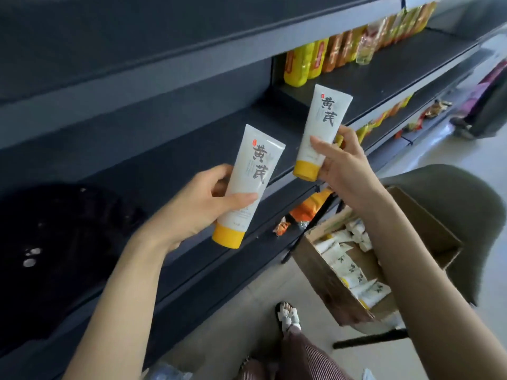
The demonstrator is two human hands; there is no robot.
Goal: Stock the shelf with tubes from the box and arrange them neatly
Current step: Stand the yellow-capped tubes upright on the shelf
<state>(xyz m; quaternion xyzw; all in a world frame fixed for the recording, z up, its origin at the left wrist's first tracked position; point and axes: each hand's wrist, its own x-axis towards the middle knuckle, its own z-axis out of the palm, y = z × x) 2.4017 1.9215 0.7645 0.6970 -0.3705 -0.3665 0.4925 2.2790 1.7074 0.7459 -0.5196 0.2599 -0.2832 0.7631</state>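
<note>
A white plastic tube with a yellow cap (248,185) is gripped cap-down in the left hand (197,204), in front of the dark grey metal shelf (170,149). To its right, the right hand (343,165) pinches a second matching tube (319,130), also cap-down. At near right, an open brown cardboard box (329,281) holds more tubes (354,270). Yellow packets (304,61) line the far shelf.

I count two raised tubes: left tube (253,176) at centre, right tube (321,124) at 1 o'clock. One box (428,231) at 4 o'clock, contents too jumbled to count. One chair (452,187) at 3 o'clock.
</note>
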